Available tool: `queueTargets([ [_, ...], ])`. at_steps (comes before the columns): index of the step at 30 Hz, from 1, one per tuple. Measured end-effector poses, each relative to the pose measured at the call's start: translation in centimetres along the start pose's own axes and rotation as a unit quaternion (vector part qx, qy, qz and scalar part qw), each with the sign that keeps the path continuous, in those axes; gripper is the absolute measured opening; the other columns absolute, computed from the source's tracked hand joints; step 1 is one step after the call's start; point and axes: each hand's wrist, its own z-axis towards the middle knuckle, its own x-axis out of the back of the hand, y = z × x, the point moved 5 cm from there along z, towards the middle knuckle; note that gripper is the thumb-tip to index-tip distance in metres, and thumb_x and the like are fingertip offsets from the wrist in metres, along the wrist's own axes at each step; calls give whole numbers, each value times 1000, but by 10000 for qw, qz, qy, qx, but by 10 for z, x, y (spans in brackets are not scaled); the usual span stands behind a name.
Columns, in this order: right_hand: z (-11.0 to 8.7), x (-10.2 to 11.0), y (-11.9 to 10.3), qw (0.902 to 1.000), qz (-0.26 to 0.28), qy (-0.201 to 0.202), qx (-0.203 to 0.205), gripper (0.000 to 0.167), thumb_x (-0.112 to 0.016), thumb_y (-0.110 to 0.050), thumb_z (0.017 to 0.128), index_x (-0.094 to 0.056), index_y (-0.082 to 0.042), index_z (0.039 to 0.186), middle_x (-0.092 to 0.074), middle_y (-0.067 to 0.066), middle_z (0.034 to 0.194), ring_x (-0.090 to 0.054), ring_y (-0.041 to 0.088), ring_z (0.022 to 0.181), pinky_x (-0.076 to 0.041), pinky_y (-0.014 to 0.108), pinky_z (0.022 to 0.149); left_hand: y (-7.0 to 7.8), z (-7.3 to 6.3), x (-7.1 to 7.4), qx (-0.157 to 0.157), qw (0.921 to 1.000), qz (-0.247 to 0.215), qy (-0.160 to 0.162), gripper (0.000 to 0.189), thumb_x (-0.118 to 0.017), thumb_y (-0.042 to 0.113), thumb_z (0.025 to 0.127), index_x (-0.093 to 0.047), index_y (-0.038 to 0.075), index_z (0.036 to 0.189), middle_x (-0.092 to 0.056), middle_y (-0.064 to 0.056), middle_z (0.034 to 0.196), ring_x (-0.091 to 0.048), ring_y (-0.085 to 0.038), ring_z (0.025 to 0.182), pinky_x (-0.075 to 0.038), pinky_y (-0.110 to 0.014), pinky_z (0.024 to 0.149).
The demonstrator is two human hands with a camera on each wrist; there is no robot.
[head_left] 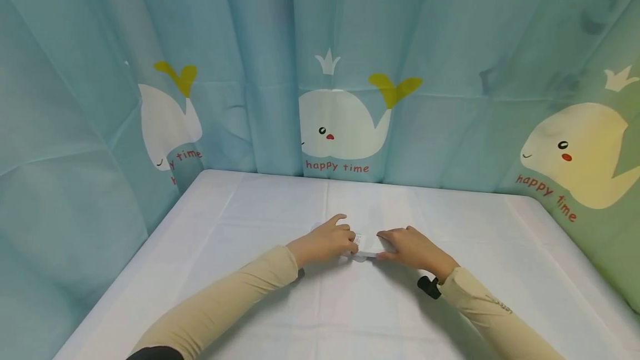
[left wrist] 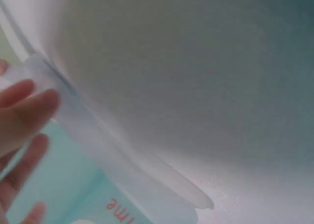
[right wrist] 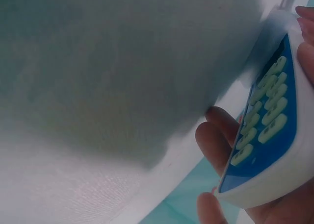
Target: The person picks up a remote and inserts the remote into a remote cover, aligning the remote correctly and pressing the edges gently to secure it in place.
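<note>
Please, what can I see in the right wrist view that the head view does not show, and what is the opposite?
Only the right wrist view shows the blue face of the white device, with its pale buttons.

Only the head view shows both beige sleeves, the black object by the right cuff and the yellow tail fins printed on the curtain.

Both show the right hand holding the white device, the white tabletop and some curtain.

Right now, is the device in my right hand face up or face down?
The device is face down: its buttons face the white table; the head view shows its white back.
</note>
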Motion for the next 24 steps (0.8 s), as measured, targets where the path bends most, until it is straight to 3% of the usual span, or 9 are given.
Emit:
queueTargets([
  [5, 0, 1, 0, 9999, 35, -92, -24, 50, -70, -37, 81, -63, -1, 114, -70, 7, 102, -65, 19, 88, -46, 41, 73, 3, 1, 3, -355, 9987, 247, 277, 25, -71, 26, 81, -68, 37, 102, -68, 17, 98, -61, -5, 100, -37, -39, 106],
  [13, 0, -1, 0, 10000, -43, -55, -56, 51, -71, -39, 80, -64, -2, 114, -71, 8, 101, -66, 23, 92, -47, 45, 76, 5, 8, 4, -226, 9991, 264, 258, 13, -68, 27, 83, -71, 36, 93, -67, 17, 94, -61, -5, 96, -37, -38, 105],
  [20, 1, 1, -2, 9994, -190, 280, 122, 49, -70, -41, 79, -67, -2, 108, -70, 5, 88, -61, 14, 75, -46, 40, 71, 10, 14, 5, -280, 9967, 735, 220, 11, -64, 27, 85, -72, 34, 86, -66, 17, 92, -59, -5, 92, -36, -37, 106],
  [24, -1, 4, -6, 9966, -439, 690, 117, 49, -72, -44, 76, -69, -3, 103, -70, 5, 83, -58, 12, 69, -45, 39, 68, 10, 16, 4, -247, 9955, 881, 228, 11, -63, 24, 87, -72, 30, 87, -66, 16, 92, -60, -5, 92, -37, -37, 105],
])
